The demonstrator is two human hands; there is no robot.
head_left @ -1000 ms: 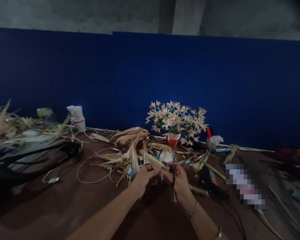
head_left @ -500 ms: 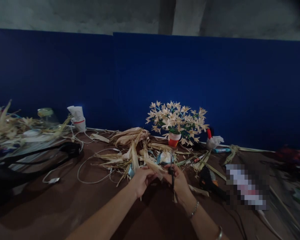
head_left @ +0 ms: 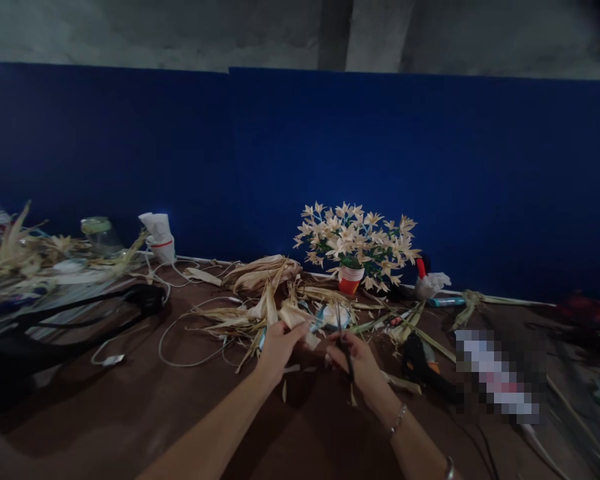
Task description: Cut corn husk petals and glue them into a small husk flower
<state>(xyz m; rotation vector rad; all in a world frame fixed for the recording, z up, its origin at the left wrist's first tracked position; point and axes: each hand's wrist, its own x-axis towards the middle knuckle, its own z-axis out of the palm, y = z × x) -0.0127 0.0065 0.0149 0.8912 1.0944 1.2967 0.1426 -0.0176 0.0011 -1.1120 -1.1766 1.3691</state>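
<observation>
My left hand [head_left: 276, 348] pinches a pale strip of dried husk [head_left: 295, 318] over the brown table [head_left: 130, 407]. Close beside it, my right hand [head_left: 361, 365] grips dark scissors [head_left: 344, 337], blades pointing up and away from me toward the husk. A few small husk scraps [head_left: 293, 369] lie on the table under my hands. Just beyond my hands is a heap of dried husks [head_left: 260, 287].
A red paper cup of cream husk flowers [head_left: 354, 248] stands at the back. A black and orange glue gun [head_left: 420, 363] lies to the right, white cables [head_left: 180, 333] and a black strap [head_left: 80, 313] to the left. A blue wall panel [head_left: 300, 167] closes the far edge.
The long husk strip in my left hand is now shorter. Cut scraps have appeared on the table under my hands. The scissors have tilted a little left.
</observation>
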